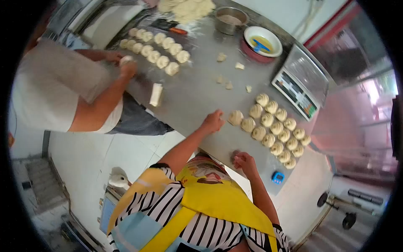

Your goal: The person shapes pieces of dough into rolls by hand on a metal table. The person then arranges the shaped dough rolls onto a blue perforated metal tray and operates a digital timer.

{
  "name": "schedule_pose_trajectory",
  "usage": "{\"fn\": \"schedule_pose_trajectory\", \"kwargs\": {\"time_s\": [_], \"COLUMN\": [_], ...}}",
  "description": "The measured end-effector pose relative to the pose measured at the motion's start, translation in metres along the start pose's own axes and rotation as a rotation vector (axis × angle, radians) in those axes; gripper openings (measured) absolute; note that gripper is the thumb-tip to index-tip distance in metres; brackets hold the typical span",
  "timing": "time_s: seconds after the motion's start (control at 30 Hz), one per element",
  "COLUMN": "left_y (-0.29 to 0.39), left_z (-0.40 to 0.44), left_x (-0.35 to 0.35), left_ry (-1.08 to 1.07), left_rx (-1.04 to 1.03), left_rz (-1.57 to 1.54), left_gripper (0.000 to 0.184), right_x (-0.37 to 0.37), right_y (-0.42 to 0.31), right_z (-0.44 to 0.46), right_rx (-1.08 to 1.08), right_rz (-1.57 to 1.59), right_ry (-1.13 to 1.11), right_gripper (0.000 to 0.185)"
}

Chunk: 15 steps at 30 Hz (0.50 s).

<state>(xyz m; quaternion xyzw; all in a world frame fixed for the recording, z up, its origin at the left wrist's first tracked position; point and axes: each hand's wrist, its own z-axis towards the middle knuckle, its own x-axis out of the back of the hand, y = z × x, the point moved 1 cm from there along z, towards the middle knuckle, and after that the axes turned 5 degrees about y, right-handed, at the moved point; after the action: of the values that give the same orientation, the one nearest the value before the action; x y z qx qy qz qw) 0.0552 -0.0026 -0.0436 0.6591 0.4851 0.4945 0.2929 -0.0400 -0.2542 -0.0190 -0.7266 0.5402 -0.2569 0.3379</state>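
Note:
My left hand is over the steel table, its fingers curled closed. Just right of it sits a swirled dough bun, the nearest of several in slanting rows. Close to the table's front edge is my right hand, also with curled fingers. Whether either hand pinches something small is too hard to make out. A dark reddish blur shows on the metal beside my right hand, perhaps its reflection. The shaped buns spread to the right of both hands, ridged in spirals on top.
A digital scale stands behind the buns, and a blue timer at the front edge. Dough scraps, a white bowl and a metal pot lie farther back. A co-worker handles dough beside rows of pieces.

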Motion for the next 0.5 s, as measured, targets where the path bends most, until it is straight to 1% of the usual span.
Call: {"fn": "schedule_pose_trajectory", "kwargs": {"time_s": [0.03,0.1,0.2,0.3,0.43,0.5], "left_y": [-0.012,-0.045,-0.058,-0.066,-0.082,-0.094], "left_z": [-0.015,-0.044,-0.084,-0.104,-0.112,-0.097], "left_x": [0.003,0.005,0.023,0.041,0.065,0.08], "left_ry": [0.013,-0.029,0.02,0.15,0.423,0.565], "left_rx": [-0.003,0.102,0.105,0.134,0.052,-0.061], "left_rz": [-0.072,-0.293,-0.279,-0.281,-0.103,0.042], "left_gripper": [0.029,0.021,0.019,0.021,0.023,0.024], "right_x": [-0.007,-0.019,-0.046,-0.077,-0.1,-0.102], "right_y": [-0.008,-0.02,-0.039,-0.052,-0.031,-0.027], "right_z": [0.009,0.025,0.062,0.085,0.113,0.118], "right_rx": [0.038,0.108,0.154,0.158,0.173,0.224], "right_rz": [-0.061,-0.178,-0.355,-0.279,-0.425,-0.482], "right_ry": [-0.042,-0.117,-0.193,-0.32,-0.379,-0.408], "right_gripper": [0.019,0.018,0.02,0.024,0.026,0.026]}}
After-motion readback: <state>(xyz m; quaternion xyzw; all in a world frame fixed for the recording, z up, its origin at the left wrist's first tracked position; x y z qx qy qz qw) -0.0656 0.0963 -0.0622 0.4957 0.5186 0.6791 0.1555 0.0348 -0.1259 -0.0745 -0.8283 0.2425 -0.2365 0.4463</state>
